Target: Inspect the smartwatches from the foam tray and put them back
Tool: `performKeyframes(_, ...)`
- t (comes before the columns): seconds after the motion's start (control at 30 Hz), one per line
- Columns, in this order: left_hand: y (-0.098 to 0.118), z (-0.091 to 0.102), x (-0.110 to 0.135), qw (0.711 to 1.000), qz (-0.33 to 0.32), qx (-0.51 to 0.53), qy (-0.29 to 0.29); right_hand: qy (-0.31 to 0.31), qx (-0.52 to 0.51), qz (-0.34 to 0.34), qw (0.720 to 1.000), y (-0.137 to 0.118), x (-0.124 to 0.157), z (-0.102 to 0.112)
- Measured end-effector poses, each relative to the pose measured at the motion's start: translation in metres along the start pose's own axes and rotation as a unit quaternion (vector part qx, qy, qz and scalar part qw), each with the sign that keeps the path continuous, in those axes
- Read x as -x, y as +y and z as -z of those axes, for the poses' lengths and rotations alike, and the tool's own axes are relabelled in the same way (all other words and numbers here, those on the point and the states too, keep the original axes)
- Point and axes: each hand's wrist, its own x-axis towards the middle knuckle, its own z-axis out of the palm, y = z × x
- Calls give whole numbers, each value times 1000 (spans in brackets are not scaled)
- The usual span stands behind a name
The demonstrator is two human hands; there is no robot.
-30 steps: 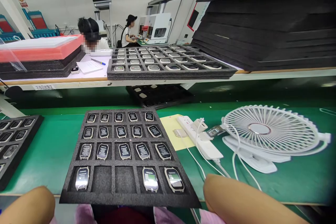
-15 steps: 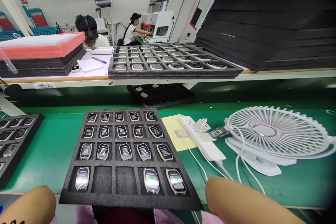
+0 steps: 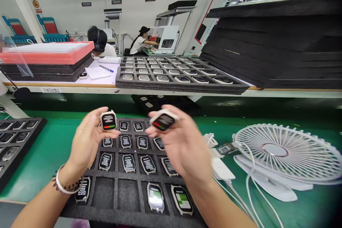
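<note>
My left hand (image 3: 84, 140) is raised above the far left part of a black foam tray (image 3: 128, 217), gripping a strapless smartwatch (image 3: 108, 120) between thumb and fingers. Its lit screen has white text and a red-and-green strip. My right hand (image 3: 184, 146), slightly blurred, holds a second smartwatch (image 3: 163, 121) over the tray's far right part, tilted, also lit. Below them, several smartwatches (image 3: 129, 163) lie face up in the tray's compartments, most with text on dark screens. Two front-row compartments hold nothing. My hands and wrists cover some compartments at both sides.
A white fan (image 3: 291, 153) and a power strip (image 3: 223, 167) with cables stand to the right. Another tray (image 3: 34, 139) of watches is at the far left. On the shelf are a watch-filled tray (image 3: 184, 86) and stacked black foam (image 3: 272, 50). Two people sit beyond.
Both hands have come into view over the tray, each now holding a lit smartwatch; before, only my forearms showed at the bottom corners. The view has tilted up slightly.
</note>
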Motion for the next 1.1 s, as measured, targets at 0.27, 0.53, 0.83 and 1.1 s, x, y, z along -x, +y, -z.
performKeyframes(0.27, -57, 4, 1, 983, 145, -87, -75, -30, -118, -229, 966, 59, -16, 0)
performKeyframes(0.53, -65, 6, 2, 979, 117, -142, -93, -67, -90, -206, 972, 61, -14, 2)
performKeyframes(0.83, -69, 8, 1, 980, 104, -134, -100, -87, -81, -199, 973, 62, -12, 4)
performKeyframes(1.1, -66, 7, 4, 979, 128, -116, -104, -64, -69, -200, 975, 62, -13, 4)
